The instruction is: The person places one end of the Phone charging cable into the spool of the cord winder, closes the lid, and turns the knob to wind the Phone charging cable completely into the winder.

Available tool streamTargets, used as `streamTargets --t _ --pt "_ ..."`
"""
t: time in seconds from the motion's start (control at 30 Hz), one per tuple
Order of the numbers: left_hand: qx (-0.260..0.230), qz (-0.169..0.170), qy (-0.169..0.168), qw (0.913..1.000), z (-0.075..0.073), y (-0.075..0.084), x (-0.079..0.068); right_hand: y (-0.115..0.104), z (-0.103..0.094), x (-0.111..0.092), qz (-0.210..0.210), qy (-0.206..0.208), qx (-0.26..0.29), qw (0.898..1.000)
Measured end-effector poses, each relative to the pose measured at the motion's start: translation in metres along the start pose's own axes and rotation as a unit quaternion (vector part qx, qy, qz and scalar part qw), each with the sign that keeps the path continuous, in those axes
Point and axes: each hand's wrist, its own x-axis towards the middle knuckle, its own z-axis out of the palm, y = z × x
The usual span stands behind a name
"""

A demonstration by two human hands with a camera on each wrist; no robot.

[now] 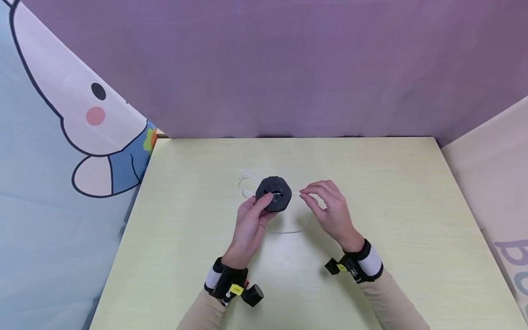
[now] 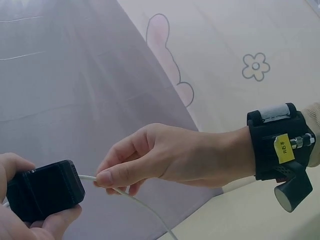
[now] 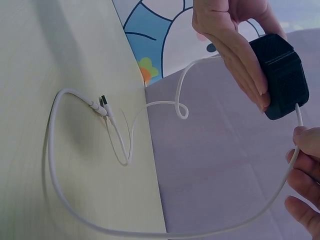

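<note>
Head view shows the left hand (image 1: 250, 219) gripping a black cable winder (image 1: 283, 185) and the right hand (image 1: 333, 214) pinching its white cable (image 1: 287, 233), apparently threaded in but largely unwound.

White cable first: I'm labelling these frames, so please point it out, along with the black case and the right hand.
White cable (image 3: 51, 155): right wrist view, on its large loop.
Black case (image 2: 47, 191): left wrist view, on its side.
Right hand (image 1: 332, 211): head view, mid-hand.
</note>
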Motion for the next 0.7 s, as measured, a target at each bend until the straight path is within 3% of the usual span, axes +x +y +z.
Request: streamTargets --t 0.7 --pt "-0.015 -0.002 0.013 0.9998 -0.0040 0.0046 -0.0001 0.0034 -0.0040 -0.0036 0.017 0.023 0.002 1.000"
